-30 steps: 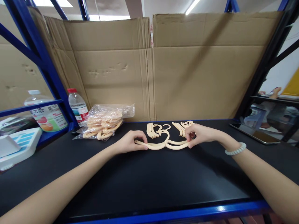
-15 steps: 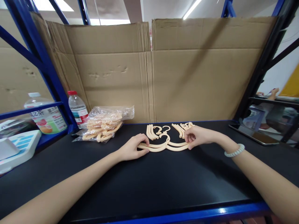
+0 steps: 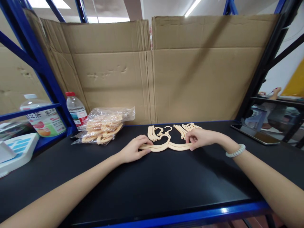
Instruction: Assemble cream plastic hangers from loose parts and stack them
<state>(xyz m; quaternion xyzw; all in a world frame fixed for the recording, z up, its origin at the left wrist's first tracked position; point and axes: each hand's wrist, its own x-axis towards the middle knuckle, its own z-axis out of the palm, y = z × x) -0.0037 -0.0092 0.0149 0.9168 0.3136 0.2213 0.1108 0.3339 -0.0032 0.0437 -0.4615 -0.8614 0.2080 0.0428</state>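
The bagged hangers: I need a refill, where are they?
Head view, left rear of the black tabletop: the bagged hangers lie against the cardboard, beside a red-capped bottle.

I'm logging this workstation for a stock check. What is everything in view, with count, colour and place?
hangers: small stack, cream, mid-bench, under both hands
loose hangers: several, cream, just behind
bagged hangers: one clear bag, cream, rear left
water bottle: one, clear, red cap, left of the bag
drink bottle: one, large, left shelf
tablet: one, dark, right bench
cardboard: brown, back wall
bench: black, blue edge
bracelet: one, pale, right wrist
left hand: on hangers' left end
right hand: on right end
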